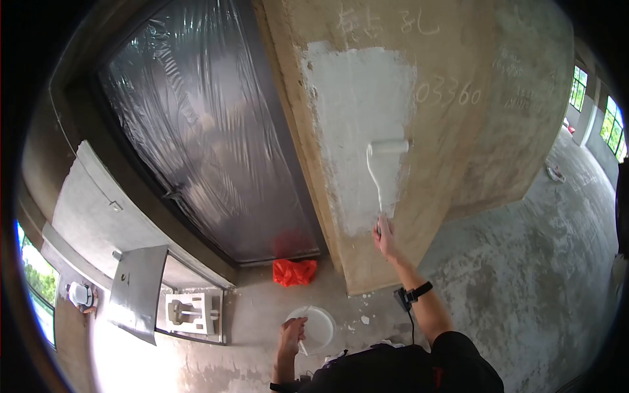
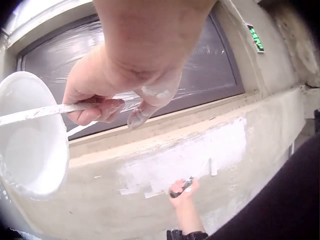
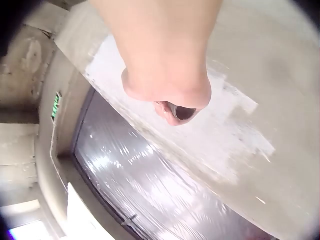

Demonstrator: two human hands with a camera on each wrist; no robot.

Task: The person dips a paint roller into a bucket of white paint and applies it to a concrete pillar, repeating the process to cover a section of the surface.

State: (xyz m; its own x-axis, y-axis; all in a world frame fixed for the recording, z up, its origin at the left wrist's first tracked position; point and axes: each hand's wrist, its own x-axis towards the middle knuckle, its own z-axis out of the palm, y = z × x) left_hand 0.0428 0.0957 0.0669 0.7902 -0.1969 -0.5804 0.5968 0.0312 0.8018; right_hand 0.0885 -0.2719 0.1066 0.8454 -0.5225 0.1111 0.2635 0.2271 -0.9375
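Observation:
My right hand (image 1: 387,241) grips the handle of a paint roller (image 1: 389,147), its arm stretched out toward the wall. The roller's white sleeve lies against a patch of white paint (image 1: 357,98) on the bare wall. In the right wrist view, the dark end of the roller handle (image 3: 184,113) shows in the fist, and the sleeve is hidden. Low by the body, my left hand (image 1: 293,335) holds a white bucket (image 1: 333,331) by its handle (image 2: 35,114), fingers curled round it. White paint smears mark the left thumb (image 2: 142,114).
Plastic sheeting (image 1: 209,144) covers a dark door or window left of the painted wall. A red plastic bag (image 1: 294,272) lies on the floor at its foot. Further left stands an open-fronted cabinet (image 1: 139,288) with a white foam piece (image 1: 187,313). Paint flecks spot the concrete floor (image 1: 498,288).

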